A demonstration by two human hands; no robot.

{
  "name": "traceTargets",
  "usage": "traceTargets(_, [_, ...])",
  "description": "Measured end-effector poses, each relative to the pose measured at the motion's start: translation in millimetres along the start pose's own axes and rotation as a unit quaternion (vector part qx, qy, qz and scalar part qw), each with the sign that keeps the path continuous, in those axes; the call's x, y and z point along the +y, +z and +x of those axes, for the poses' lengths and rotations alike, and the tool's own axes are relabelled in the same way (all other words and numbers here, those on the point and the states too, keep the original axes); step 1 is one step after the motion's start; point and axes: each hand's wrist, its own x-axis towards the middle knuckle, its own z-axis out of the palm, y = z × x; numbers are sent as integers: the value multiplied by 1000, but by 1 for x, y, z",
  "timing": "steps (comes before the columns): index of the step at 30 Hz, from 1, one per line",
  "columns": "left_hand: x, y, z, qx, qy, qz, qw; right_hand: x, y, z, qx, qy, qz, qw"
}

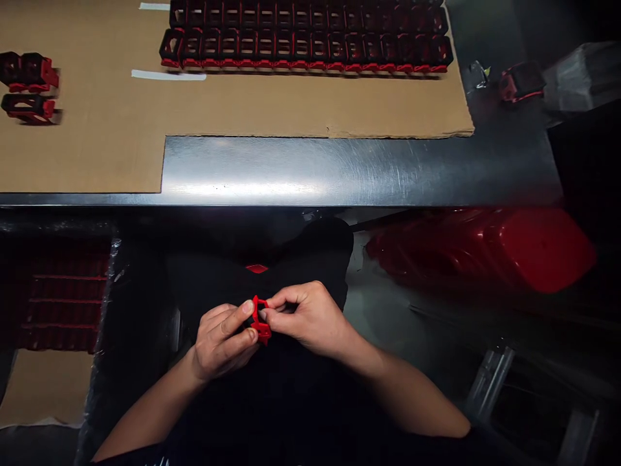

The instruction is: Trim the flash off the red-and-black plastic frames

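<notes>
Above my lap, a small red plastic part (262, 331) with a frame-like shape is held between both hands. My left hand (224, 341) is closed on its left side, thumb and fingers pressing the edge. From the right, my right hand (305, 318) pinches at the part's upper right side with thumb and forefinger. Whether a smaller piece sits between those fingertips I cannot tell. Some of the part is hidden behind the fingers.
Black-and-red frame pieces (301, 48) stand in long rows on a cardboard sheet (291, 103) over a metal table (339, 171). Several more (29, 109) lie at left. A lined box (63, 304) holds red parts lower left. A glossy red object (485, 252) is at right.
</notes>
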Motion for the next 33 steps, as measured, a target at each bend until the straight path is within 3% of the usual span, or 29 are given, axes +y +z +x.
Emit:
traceTargets(7, [-1, 2, -5, 17, -12, -19, 1000, -5, -13, -4, -64, -16, -12, 998])
traceTargets(15, [0, 1, -1, 3, 8, -12, 1000, -3, 0, 1, -4, 2, -12, 1000])
traceTargets(20, [2, -2, 0, 16, -29, -19, 999, -2, -11, 0, -60, -20, -11, 998])
traceTargets(26, [5, -2, 5, 24, -85, -25, 996, 5, -16, -1, -124, -22, 135, 983])
traceTargets(31, [4, 1, 3, 3, -99, -33, 995, 1, -2, -1, -16, -12, 18, 1000])
traceTargets(33, [3, 2, 3, 11, -127, -51, 991, 0, -2, 1, -5, -24, -11, 1000])
